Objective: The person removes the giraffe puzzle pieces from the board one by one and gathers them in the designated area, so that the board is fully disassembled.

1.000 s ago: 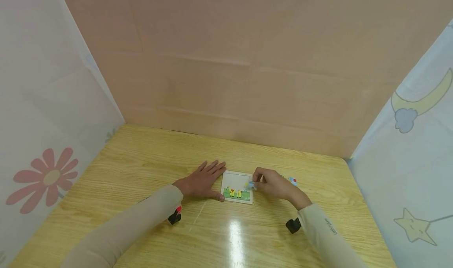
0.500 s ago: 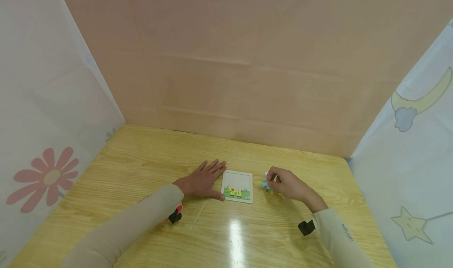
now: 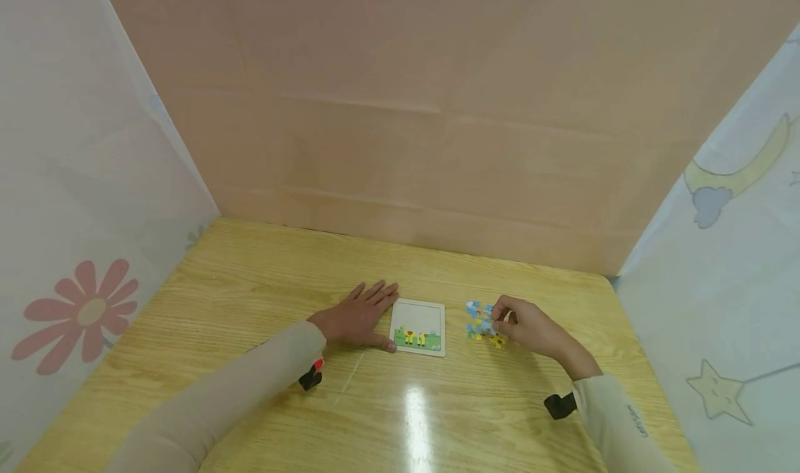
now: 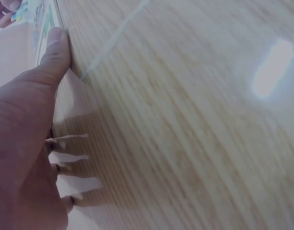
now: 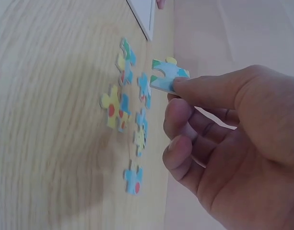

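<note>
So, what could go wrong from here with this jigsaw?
The light-blue-and-green jigsaw piece is pinched near one edge by the right hand, so it might slip. Loose blue-and-yellow jigsaw pieces lie close to that hand, which could scatter them. The left hand rests at the left side of the square, white-rimmed puzzle board, which may slide rightward if nudged.

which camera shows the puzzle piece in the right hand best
The right wrist view: the puzzle piece is large, its notch clear, partly covered by the right hand. In the head view it is hard to tell from the loose pieces; the left wrist view shows only small, unclear colours by that hand.
</note>
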Available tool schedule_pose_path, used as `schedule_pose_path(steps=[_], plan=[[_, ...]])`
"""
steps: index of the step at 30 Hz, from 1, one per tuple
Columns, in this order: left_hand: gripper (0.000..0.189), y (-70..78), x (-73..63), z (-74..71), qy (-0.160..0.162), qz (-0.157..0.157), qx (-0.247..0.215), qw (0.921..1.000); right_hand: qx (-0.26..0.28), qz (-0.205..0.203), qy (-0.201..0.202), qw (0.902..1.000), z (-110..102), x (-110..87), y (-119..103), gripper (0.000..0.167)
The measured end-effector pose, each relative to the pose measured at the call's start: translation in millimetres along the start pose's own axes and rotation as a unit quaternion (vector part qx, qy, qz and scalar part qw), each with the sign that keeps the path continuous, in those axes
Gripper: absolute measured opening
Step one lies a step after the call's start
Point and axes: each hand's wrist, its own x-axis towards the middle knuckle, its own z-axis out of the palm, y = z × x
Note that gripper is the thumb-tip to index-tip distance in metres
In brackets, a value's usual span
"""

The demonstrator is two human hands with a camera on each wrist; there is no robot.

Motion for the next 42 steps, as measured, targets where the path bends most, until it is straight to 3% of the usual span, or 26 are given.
schedule_pose_path(steps=[13, 23, 31, 42], plan=[[0.109, 4.1, -0.3, -2.5, -0.009, -0.015, 0.003, 0.9998, 0.001, 0.004, 0.004, 1.0000, -17.6, -15.3, 1.6, 0.005], [0.110, 3.5, -0.7, -1.1, -0.002, -0.014, 0.005, 0.9999, -0.018, 0.020, 0.002, 0.9996, -17.6, -26.8, 20.7, 0.004], [0.110, 3.3, 1.6, 0.9, -0.002, -0.014, 0.005, 0.9999, 0.001, 0.031, -0.001, 0.9995, -17.3, -32.3, 30.6, 0.006], [0.110, 4.9, 3.0, 0.3, 0.000, -0.012, 0.003, 0.9999, -0.050, 0.044, 0.041, 0.9969, -9.8, -30.1, 51.4, 0.005]])
